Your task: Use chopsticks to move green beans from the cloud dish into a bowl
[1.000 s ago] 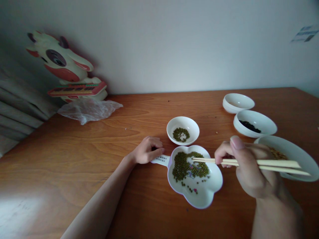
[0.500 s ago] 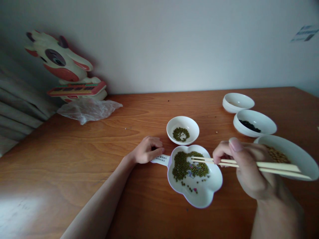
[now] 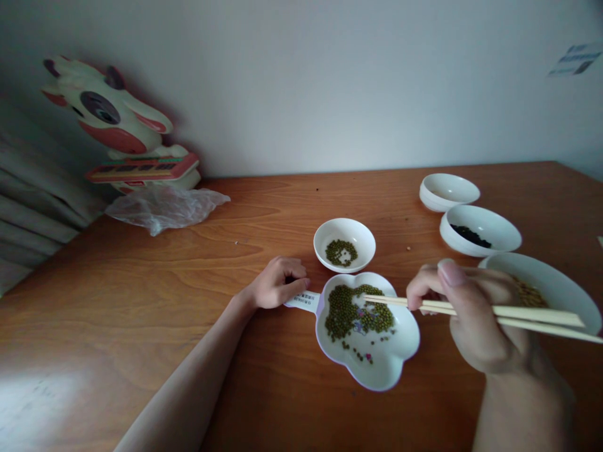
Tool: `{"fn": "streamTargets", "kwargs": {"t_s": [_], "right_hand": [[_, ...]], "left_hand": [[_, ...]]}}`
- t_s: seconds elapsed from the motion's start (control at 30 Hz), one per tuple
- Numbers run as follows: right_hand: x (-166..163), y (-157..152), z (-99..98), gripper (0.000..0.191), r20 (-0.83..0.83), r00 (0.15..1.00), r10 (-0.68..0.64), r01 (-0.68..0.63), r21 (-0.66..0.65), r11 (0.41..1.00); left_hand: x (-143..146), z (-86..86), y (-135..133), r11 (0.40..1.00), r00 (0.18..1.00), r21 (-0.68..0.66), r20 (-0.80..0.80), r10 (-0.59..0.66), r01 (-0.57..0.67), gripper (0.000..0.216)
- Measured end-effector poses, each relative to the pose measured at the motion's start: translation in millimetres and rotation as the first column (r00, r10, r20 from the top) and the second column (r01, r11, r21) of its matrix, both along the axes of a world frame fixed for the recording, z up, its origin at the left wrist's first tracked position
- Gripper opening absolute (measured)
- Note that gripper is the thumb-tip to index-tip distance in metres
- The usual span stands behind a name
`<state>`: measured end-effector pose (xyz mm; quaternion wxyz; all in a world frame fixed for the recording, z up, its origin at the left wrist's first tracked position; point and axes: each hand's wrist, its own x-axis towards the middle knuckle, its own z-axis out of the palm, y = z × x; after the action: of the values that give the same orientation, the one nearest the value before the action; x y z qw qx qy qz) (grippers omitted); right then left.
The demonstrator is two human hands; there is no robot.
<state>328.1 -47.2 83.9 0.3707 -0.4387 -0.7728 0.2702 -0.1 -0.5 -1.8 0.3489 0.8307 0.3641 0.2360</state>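
Observation:
My right hand [image 3: 471,307] is closed round a pair of light wooden chopsticks [image 3: 438,306]. Their tips come close together among green mung beans [image 3: 340,314] in a white flower-shaped dish [image 3: 384,370] with a lilac rim. At the left, my left hand [image 3: 279,282] is closed on the dish's short labelled handle [image 3: 304,301], thumb along it; some of its fingers are hidden. Just behind the dish stands a small white bowl [image 3: 365,235] with a ring of mung beans inside. Whether a bean sits between the chopstick tips is too small to tell.
At the right stand a white bowl [image 3: 450,191], another bowl [image 3: 502,229] with dark pieces, and a larger bowl [image 3: 572,298] with tan beans, partly behind my right hand. A cow-shaped toy keyboard [image 3: 141,169] and a clear plastic bag [image 3: 164,209] are at back left.
My right hand has shifted slightly right, and the chopstick tips look closer together. My left hand and the dish stay in place; the whole view has shifted slightly.

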Motion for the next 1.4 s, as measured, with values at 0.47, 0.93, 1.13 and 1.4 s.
{"fn": "streamTargets", "kwargs": {"t_s": [0.47,0.93,1.13,1.4], "right_hand": [[-1.1,-0.9,-2.8,0.048,0.001,0.995,0.1,-0.1,0.007,0.995],[-3.2,1.0,-5.3,0.048,0.004,0.995,0.099,-0.1,0.029,0.995],[-1.7,-0.5,-1.4,0.053,0.004,0.997,0.076,-0.076,-0.003,0.997],[0.6,0.7,-2.5,0.053,0.036,0.997,0.071,-0.07,-0.028,0.997]], "left_hand": [[0.4,2.4,-0.4,1.0,1.0,0.01,-0.003,0.002,-0.002,0.049],[0.0,-0.5,0.1,1.0,1.0,0.005,0.009,0.0,0.0,0.049],[-1.0,-2.2,0.5,1.0,1.0,-0.002,0.02,-0.006,0.006,0.048],[-3.2,-4.6,0.9,1.0,1.0,0.004,0.017,-0.01,0.01,0.046]]}}
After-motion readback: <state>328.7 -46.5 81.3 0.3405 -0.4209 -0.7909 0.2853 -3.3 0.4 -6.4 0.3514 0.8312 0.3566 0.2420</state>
